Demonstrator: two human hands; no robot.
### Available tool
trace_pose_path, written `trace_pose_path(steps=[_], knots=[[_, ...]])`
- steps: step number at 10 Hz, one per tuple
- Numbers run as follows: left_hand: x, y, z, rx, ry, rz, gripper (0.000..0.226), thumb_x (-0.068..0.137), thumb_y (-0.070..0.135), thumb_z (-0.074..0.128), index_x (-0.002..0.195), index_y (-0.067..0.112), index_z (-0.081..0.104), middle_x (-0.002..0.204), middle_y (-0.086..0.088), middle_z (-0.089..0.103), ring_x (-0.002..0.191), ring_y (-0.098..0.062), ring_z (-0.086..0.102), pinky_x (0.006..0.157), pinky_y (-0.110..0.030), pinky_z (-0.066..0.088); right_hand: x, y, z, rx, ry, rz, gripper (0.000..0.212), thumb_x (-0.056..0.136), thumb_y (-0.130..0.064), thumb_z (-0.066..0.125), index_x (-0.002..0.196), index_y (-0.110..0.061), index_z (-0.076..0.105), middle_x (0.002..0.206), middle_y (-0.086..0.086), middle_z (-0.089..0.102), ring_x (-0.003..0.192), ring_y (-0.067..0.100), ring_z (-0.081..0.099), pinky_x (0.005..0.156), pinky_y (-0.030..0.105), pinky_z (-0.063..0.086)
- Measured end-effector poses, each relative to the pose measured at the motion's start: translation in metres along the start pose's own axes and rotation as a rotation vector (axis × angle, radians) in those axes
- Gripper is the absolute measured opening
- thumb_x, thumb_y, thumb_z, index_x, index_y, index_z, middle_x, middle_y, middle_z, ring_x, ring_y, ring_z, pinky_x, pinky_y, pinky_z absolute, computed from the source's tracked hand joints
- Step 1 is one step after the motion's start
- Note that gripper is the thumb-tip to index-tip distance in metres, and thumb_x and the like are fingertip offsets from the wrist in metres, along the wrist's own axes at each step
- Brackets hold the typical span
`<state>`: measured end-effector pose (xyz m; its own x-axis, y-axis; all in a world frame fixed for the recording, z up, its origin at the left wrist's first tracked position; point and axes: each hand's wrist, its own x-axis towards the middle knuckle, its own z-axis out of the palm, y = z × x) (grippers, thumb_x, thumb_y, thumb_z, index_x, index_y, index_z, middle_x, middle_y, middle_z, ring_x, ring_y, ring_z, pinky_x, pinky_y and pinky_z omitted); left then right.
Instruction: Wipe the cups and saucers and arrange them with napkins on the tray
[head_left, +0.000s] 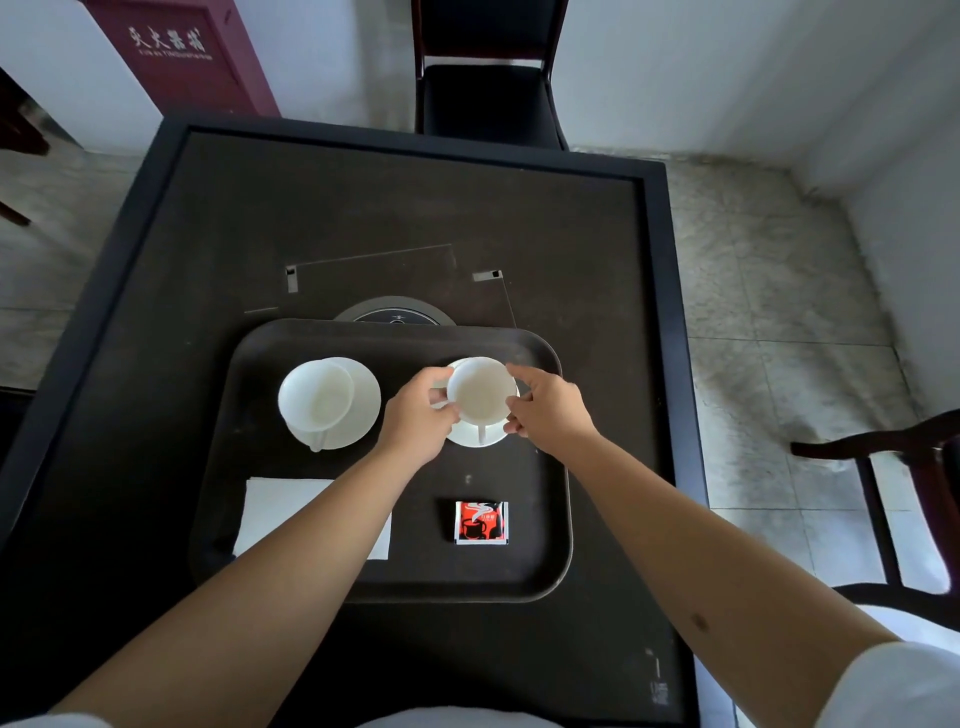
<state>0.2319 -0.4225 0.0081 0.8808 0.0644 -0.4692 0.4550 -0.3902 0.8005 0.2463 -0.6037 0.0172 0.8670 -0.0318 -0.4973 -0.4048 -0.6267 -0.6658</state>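
A dark tray (540, 571) lies on the black table. At its back right a white cup (480, 389) stands on a white saucer (470, 439), handle toward me. My left hand (418, 415) grips the cup's left side and my right hand (548, 408) its right side. At the tray's back left a second white cup (317, 400) sits on its own saucer (363, 400). A white napkin (280, 506) lies at the tray's front left, partly hidden under my left forearm. A red and black packet (480, 522) lies at the front right.
The black table (208, 234) has a raised rim and a round dark disc (395, 312) just behind the tray. A black chair (488, 93) stands at the far side, another chair (898, 499) at the right, a red cabinet (187, 52) at the back left.
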Motion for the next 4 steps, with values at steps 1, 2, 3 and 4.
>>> trace_pose_path(steps=[1,2,3,4], knots=[[-0.003,-0.004,0.0,0.014,-0.003,0.009,0.04,0.089,0.009,0.066,0.124,0.028,0.055,0.119,0.0,0.066,0.107,-0.022,0.063,0.086,-0.044,0.058,-0.003,-0.001,0.0,-0.019,-0.01,0.008,0.05,0.09,-0.012,0.052,0.137,-0.03,0.052,0.068,-0.005,0.071,0.054,0.001,0.066,0.05,0.02,0.05],[-0.004,-0.006,0.001,0.0,0.003,0.001,0.041,0.091,0.009,0.065,0.125,0.029,0.055,0.118,0.001,0.066,0.107,-0.023,0.063,0.087,-0.044,0.057,-0.003,-0.001,0.001,0.012,-0.003,0.015,0.05,0.09,-0.011,0.054,0.137,-0.03,0.052,0.067,-0.004,0.071,0.056,0.004,0.067,0.055,0.023,0.056],[-0.008,-0.004,0.0,0.04,-0.001,0.004,0.042,0.092,0.012,0.064,0.128,0.03,0.053,0.119,0.001,0.066,0.109,-0.024,0.063,0.089,-0.043,0.055,-0.008,0.0,0.002,0.011,-0.003,0.02,0.05,0.092,-0.013,0.054,0.138,-0.03,0.051,0.073,-0.002,0.072,0.059,0.005,0.068,0.066,0.032,0.061],[-0.012,0.0,0.0,0.075,0.012,0.046,0.053,0.093,0.022,0.062,0.141,0.031,0.043,0.135,0.002,0.057,0.122,-0.023,0.055,0.09,-0.032,0.045,-0.014,-0.004,0.002,-0.111,0.012,0.009,0.052,0.093,-0.031,0.054,0.143,-0.035,0.041,0.096,0.001,0.07,0.07,0.012,0.069,0.066,0.033,0.058]])
